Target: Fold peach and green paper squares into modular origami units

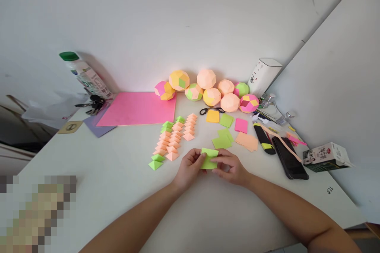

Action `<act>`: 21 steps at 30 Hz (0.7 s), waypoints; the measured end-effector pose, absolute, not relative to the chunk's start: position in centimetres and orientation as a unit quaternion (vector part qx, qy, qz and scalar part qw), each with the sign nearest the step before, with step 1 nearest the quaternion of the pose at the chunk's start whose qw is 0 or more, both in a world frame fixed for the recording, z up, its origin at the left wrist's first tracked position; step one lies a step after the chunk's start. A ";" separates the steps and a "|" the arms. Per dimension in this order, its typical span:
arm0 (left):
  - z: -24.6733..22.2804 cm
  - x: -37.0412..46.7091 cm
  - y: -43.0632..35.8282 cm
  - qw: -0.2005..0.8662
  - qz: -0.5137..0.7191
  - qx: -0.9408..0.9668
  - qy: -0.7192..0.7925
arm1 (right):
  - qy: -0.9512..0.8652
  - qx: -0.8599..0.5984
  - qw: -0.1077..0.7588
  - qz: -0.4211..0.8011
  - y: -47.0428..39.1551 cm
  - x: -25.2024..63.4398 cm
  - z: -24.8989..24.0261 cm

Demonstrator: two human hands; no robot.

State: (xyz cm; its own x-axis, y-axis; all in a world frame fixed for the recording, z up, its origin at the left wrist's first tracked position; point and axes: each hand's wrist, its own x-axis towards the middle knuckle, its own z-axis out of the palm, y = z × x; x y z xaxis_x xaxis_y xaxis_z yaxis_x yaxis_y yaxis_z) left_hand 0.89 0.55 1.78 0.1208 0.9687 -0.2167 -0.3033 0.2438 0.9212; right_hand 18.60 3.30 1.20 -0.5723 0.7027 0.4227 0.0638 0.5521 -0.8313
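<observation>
We take the green paper sheet (209, 162) as the centre of the dial, with 12 o'clock toward the wall. The sheet is between the two hands, at the near side of the surface (118, 182). Its outline is close to square, so we find no marked long axis; the side edges run roughly from 12 to 6. We cannot tell whether its lower edge touches the surface.

The left hand (190, 166) lies at 8 to 9 o'clock and grips the left edge, thumb across the front face. The right hand (233, 167) lies at 3 to 4 o'clock and pinches the right edge, with fingers in front and one behind the upper corner. Neither hand is nearer: both are in contact, on opposite edges, and this opposition is the governing relation.

Further out, we note folded paper pieces (174, 138) in rows at 10 o'clock, loose green sheets (225, 139) at 1 o'clock and peach sheets (247, 141) at 2 o'clock. Scissors (204, 111) lie at 12 o'clock, before a group of paper balls (230, 102). A phone (289, 158) lies at 3 o'clock.
</observation>
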 end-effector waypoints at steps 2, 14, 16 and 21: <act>1.7 0.8 0.6 0.656 0.487 0.371 0.441 | -0.789 -0.238 0.380 0.419 3.3 18.6 1.2; 2.2 0.7 0.5 0.677 0.419 0.421 0.435 | -0.763 -0.300 0.398 0.413 3.0 18.6 1.3; 2.4 0.7 0.5 0.682 0.414 0.416 0.437 | -0.775 -0.283 0.395 0.403 3.0 18.6 1.3; 2.3 0.7 0.4 0.683 0.416 0.407 0.441 | -0.794 -0.255 0.387 0.394 3.1 18.6 1.0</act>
State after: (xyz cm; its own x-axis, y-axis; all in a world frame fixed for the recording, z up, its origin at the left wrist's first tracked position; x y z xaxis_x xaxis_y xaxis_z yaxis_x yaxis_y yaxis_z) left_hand 0.74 0.44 2.33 0.2651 0.9271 -0.2651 -0.2092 0.3237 0.9227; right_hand 18.59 3.06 0.99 -0.5702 0.7094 0.4143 0.0993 0.5601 -0.8224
